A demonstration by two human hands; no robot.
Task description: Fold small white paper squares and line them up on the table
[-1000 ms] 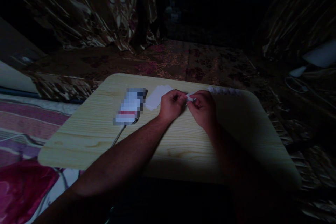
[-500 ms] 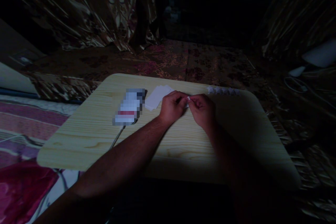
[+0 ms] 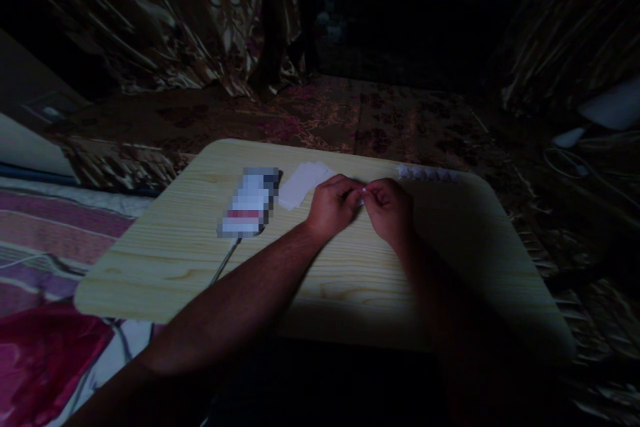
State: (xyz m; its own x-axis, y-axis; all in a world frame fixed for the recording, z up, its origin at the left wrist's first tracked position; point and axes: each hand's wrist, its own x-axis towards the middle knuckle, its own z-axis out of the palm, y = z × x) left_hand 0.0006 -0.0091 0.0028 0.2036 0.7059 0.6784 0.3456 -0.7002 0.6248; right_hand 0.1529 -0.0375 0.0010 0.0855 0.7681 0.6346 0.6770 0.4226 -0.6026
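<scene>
White in colour, a small piece (image 3: 363,194) was held between both hands over the tabletop (image 3: 150,247), about midway between its left and right edges and closer to the far edge than the near one. By the left hand (image 3: 333,208) it was pinched from the left, the grip closed down with thumb and forefinger drawn together. By the right hand (image 3: 393,212) it was pinched from the other side in an equally narrow grip, thumb and forefinger nearly meeting. Most of the piece was covered by the fingers, so its shape could not be told, nor whether the tabletop was touched by it. Just beyond the left hand, overlapping white sheets (image 3: 303,185) were laid near the far edge. Along that edge, toward the far right corner, small white pointed shapes (image 3: 427,174) were lined up in a row. Toward the left edge a phone (image 3: 249,203), obscured by pixelation, was placed, with a cable (image 3: 225,261) led from it toward the near edge and partly hidden by the left forearm.
</scene>
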